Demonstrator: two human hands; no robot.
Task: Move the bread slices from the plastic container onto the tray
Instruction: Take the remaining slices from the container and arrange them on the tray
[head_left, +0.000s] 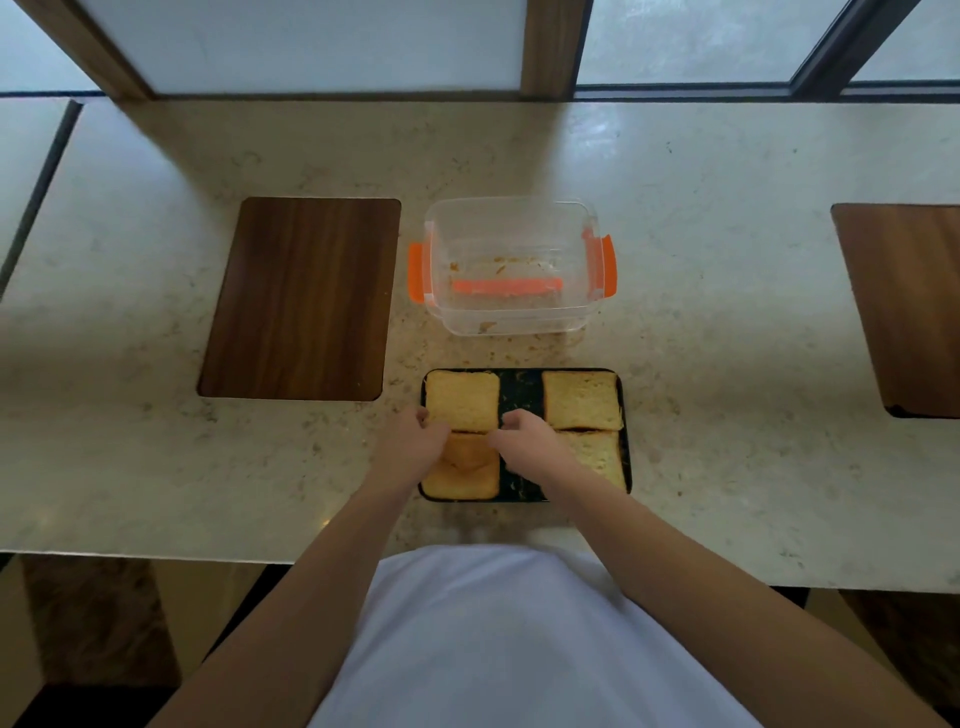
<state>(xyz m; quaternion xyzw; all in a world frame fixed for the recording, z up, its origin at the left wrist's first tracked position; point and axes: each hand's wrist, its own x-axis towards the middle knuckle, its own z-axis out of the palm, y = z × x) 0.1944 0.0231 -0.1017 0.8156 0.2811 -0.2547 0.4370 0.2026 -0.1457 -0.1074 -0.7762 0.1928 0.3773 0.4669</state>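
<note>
A black tray (521, 389) lies near the counter's front edge with several toasted bread slices on it. My left hand (415, 441) and my right hand (524, 439) both pinch the near edge of the far-left slice (461, 399). The near-left slice (462, 470) lies partly under my left hand. On the right lie a far slice (582, 400) and a near slice (597, 457), the latter partly hidden by my right forearm. Behind the tray stands the clear plastic container (514, 317) with orange clips, holding only crumbs.
A dark wooden board (301, 296) lies left of the container. Another wooden board (909, 306) sits at the right edge. Crumbs are scattered on the marble counter (727, 364) around the tray. Windows run along the back.
</note>
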